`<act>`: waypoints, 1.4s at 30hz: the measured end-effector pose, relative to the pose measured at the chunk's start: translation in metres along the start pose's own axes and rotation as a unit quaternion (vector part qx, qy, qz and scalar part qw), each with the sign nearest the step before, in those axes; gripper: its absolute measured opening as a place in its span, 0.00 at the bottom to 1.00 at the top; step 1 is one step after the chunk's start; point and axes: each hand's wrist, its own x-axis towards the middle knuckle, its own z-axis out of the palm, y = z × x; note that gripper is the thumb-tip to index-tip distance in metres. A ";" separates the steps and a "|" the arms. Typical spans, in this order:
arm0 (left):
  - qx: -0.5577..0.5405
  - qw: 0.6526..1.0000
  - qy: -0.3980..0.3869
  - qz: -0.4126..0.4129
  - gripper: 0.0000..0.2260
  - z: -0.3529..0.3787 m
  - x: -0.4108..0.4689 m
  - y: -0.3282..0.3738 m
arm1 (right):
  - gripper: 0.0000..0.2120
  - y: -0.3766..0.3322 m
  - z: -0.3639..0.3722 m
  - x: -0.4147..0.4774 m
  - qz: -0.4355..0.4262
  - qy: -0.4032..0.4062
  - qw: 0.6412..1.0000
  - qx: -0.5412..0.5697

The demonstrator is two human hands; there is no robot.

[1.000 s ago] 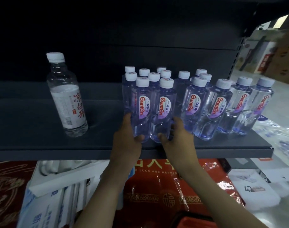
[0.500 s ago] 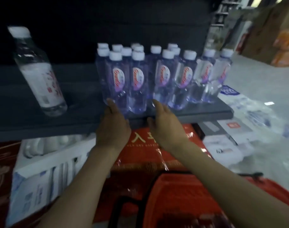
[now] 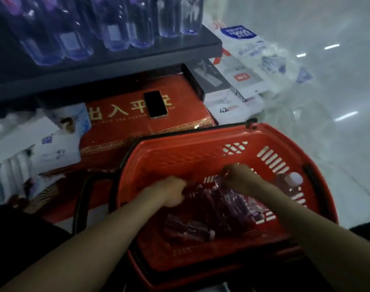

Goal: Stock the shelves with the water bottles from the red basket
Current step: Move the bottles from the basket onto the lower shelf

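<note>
The red basket [image 3: 179, 159] stands on the floor below me with several water bottles [image 3: 219, 209] lying in it. Another bottle [image 3: 292, 182] with a white cap leans against the basket's right wall. Both my hands are down inside the basket. My left hand [image 3: 171, 193] is curled round the end of one lying bottle. My right hand [image 3: 242, 180] has its fingers curled on the top of another. The dark shelf [image 3: 120, 66] at the upper left carries a row of purple-labelled bottles [image 3: 116, 28]; only their lower halves show.
A red gift box [image 3: 120, 131] lies under the shelf with a black phone [image 3: 155, 104] on top. White cartons [image 3: 53, 144] sit to the left. Plastic-wrapped packs [image 3: 253, 51] lie on the glossy floor at the right. The basket's black handle [image 3: 80, 199] hangs at the left.
Both hands left the bottles on the shelf and dropped into the red basket. My view swung down from the shelf to the basket.
</note>
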 end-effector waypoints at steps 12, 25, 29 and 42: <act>0.102 0.964 -0.244 -0.003 0.44 0.135 0.078 0.010 | 0.15 0.072 0.102 0.054 0.109 -0.263 0.958 0.045; -0.096 0.982 -0.087 -0.137 0.16 0.161 0.082 0.002 | 0.21 0.060 0.129 0.103 0.050 -0.289 0.954 0.056; -0.213 0.937 -0.023 -0.276 0.14 0.164 0.080 0.005 | 0.13 0.061 0.158 0.103 0.069 -0.307 0.930 0.189; -0.573 0.698 -0.107 -0.415 0.08 0.146 0.091 -0.003 | 0.16 0.049 0.199 0.097 0.062 -0.261 0.904 0.333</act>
